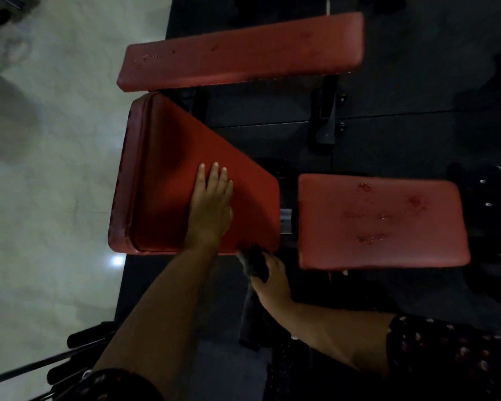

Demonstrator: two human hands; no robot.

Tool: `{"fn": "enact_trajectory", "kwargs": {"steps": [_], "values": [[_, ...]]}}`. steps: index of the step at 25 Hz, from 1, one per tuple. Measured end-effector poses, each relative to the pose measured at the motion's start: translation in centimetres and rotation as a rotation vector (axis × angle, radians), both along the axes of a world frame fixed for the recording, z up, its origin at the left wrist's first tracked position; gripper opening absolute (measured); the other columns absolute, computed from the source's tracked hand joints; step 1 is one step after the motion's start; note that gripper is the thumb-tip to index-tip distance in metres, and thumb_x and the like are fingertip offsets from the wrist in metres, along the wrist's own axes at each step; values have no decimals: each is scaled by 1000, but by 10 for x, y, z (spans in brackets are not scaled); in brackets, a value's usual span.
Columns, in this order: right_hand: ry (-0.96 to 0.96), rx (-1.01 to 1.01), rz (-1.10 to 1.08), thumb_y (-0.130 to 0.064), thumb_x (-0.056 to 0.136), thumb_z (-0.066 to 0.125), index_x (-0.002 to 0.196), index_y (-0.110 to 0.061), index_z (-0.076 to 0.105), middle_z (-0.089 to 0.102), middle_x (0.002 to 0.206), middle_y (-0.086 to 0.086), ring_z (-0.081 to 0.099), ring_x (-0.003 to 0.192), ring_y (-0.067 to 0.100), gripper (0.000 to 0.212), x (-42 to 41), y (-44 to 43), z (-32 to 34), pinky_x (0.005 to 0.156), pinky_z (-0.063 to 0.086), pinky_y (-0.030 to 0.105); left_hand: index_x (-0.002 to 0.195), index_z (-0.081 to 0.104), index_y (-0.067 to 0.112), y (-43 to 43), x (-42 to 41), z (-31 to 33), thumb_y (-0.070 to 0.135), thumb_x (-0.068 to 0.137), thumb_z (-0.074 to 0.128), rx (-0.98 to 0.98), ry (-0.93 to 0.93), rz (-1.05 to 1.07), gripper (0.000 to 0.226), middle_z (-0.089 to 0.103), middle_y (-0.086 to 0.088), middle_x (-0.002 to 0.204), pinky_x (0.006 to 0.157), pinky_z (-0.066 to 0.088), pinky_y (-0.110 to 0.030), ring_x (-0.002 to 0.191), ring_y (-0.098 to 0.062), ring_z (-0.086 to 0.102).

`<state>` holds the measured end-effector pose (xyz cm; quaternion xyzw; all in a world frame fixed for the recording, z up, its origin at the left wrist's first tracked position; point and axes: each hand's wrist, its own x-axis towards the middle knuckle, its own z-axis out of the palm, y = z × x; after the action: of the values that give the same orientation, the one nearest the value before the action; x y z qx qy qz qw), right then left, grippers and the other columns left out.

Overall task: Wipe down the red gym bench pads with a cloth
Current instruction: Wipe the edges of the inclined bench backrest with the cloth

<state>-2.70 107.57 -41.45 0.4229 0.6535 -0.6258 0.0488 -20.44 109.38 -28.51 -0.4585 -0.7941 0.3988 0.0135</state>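
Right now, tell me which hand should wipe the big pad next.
Probably the right hand: it grips the cloth at the edge of the pad. The left hand lies flat on it, empty.

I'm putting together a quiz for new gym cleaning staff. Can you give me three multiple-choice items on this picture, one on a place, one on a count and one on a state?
1. Where does the left hand rest?
A. on the pale floor
B. on the large angled pad
C. on a black frame bar

2. How many red pads are in view?
A. one
B. two
C. three

3. What is the right hand doing?
A. gripping a dark cloth
B. hanging open and empty
C. lying flat on a pad

Answers:
1 B: the palm and straight fingers lie flat on that pad.
2 C: the large angled pad, the long pad beyond it and the small pad to its right.
3 A: its fingers curl round the cloth at the large pad's near edge.
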Motion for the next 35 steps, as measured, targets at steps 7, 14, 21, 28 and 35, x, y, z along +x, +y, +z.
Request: {"fn": "enact_trajectory", "kwargs": {"steps": [7, 14, 21, 28, 35], "values": [[89, 163, -60, -25, 91, 53, 146, -21, 40, 26, 156, 3, 36, 137, 26, 56, -45, 12, -6, 113, 31, 36, 155, 16, 17, 1, -4, -6, 44, 101, 30, -30, 11, -13, 62, 9, -11, 163, 116, -6, -58, 150, -34, 1], [160, 431, 128, -20, 91, 56, 144, -22, 45, 36, 153, 6, 42, 133, 31, 54, -133, 129, -23, 106, 39, 40, 154, 20, 16, -1, -6, -8, 42, 100, 35, 38, -40, -9, 62, 10, -12, 163, 116, -7, -58, 149, -35, 1], [74, 388, 251, -19, 88, 62, 144, -19, 44, 41, 144, 14, 49, 125, 34, 59, -192, 191, -39, 99, 41, 34, 150, 31, 17, 0, 7, -5, 28, 98, 12, 136, -9, -20, 57, 28, -11, 158, 107, -27, -55, 148, -36, 13], [96, 206, 98, -2, 84, 60, 150, -18, 32, 24, 155, 11, 36, 136, 31, 74, -108, 112, -51, 103, 31, 24, 155, 13, 15, 19, 2, -46, 44, 102, 24, 37, 38, 48, 62, 3, -12, 163, 111, -17, -59, 149, -36, -3], [79, 96, 43, -5, 85, 62, 146, -15, 38, 18, 157, 1, 34, 139, 21, 66, -14, 14, -74, 104, 27, 16, 156, 3, 12, 15, 9, -82, 45, 103, 18, -102, 50, -31, 64, -5, -16, 162, 113, -12, -59, 149, -37, -8]]}}
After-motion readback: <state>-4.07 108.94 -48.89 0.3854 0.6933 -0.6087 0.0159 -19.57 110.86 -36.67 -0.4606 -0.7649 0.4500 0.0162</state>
